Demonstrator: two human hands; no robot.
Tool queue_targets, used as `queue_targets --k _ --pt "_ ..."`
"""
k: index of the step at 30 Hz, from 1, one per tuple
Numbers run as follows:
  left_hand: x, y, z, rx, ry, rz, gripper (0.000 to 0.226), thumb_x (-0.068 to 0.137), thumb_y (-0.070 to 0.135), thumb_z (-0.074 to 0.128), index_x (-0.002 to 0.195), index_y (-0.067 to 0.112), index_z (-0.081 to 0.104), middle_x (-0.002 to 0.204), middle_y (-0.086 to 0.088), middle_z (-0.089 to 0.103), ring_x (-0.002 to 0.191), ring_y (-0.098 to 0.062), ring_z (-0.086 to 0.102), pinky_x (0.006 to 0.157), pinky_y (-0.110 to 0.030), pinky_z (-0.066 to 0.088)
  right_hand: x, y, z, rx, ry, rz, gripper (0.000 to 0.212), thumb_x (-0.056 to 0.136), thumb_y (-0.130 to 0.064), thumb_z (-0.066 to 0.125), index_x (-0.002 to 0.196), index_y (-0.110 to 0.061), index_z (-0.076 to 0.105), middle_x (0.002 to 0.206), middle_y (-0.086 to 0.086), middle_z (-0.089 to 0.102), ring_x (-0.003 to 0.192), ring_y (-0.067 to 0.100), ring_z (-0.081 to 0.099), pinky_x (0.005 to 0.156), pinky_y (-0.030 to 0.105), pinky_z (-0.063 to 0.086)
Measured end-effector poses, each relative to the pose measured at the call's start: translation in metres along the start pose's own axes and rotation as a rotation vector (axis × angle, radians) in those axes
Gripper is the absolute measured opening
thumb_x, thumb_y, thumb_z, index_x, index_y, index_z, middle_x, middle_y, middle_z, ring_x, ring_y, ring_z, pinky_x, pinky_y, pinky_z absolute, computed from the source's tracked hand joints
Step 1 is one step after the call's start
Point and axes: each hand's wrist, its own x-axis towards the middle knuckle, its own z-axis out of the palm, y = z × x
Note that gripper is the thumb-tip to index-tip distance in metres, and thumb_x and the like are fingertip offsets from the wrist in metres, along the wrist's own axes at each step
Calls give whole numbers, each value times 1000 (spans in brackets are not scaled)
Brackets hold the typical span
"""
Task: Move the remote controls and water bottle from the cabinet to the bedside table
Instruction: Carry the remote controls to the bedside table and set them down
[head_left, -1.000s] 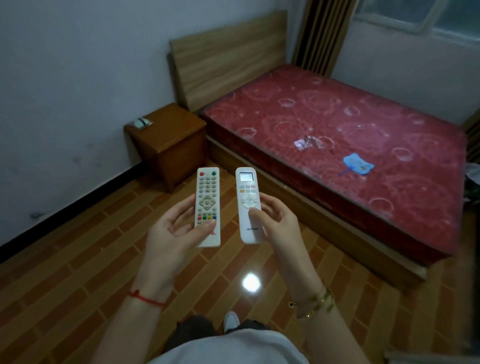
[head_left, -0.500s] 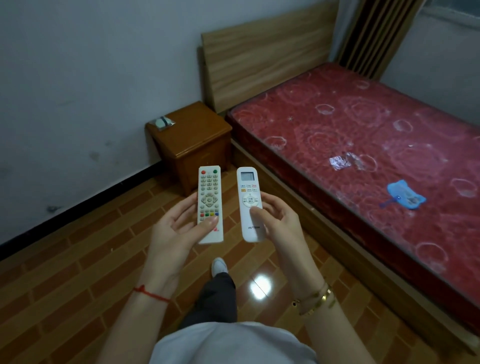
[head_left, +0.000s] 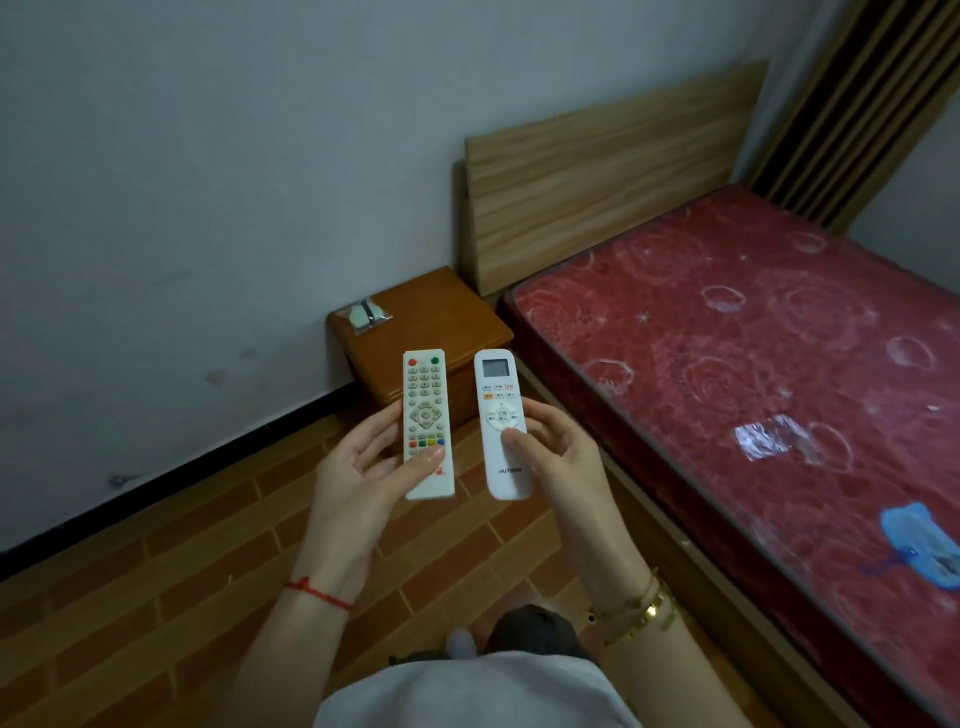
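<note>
The left hand (head_left: 363, 467) held the TV remote (head_left: 427, 423) with its thumb pressed on the lower face and its fingers curled underneath. The right hand (head_left: 558, 457) gripped the AC remote (head_left: 503, 426) the same way, thumb on the round button pad. Both remotes were upright and side by side, close but apart, in the air over the brick-pattern floor (head_left: 156, 597). The table (head_left: 436, 322) stood farther off, against the wall and just left of the bed (head_left: 727, 364), with a small plastic packet (head_left: 363, 314) on its far left corner. No water bottle or cabinet was in view.

Judging from this, the main risk was a slip. Each remote was held only at its lower half, so the long top end could tip forward out of the thumb's hold, and a fall onto the hard floor might crack a case or pop a battery cover. The thumbs sat on buttons, so a tighter squeeze could trigger a device. Setting down two at once could make them knock together or slide off the glossy top. Placing them too far left could also push the packet off the edge. The bottle appeared not yet moved.
</note>
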Motion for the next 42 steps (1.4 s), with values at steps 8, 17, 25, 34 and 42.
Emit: queue_targets --k 8,17,25,34,42 --pt "105 9 12 -2 90 -87 65 74 10 79 132 28 56 124 6 65 98 -6 68 78 -28 59 119 -11 19 -16 -58 73 33 92 -17 64 124 -23 59 106 -3 73 83 10 74 60 18 55" --pt "255 20 39 -14 248 -131 64 74 9 78 132 25 54 127 0 64 109 -19 66 87 -46 57 295 -34 43 -34 -223 151 37 93 -13 63 128 -20 55 101 -2 73 75 5 74 57 15 54" --pt "393 22 46 -62 386 -194 63 76 8 76 132 28 54 131 3 61 108 -15 64 83 -38 58 451 -45 84 -149 -369 221 40 94 -13 61 132 -19 49 105 5 70 83 14 74 64 23 58" --pt "521 -42 16 -25 427 -374 65 79 5 74 137 21 50 121 -4 66 95 -15 68 77 -34 59 575 35 148 -368 -368 381 36 94 -10 58 128 -19 49 118 9 66 92 21 70 78 37 61" --pt "597 -153 -15 -24 457 -538 62 77 7 74 134 23 52 127 -5 62 108 -21 63 90 -47 55 659 144 182 -513 -288 495 38 92 -9 62 128 -11 51 128 16 62 108 30 65 86 41 58"
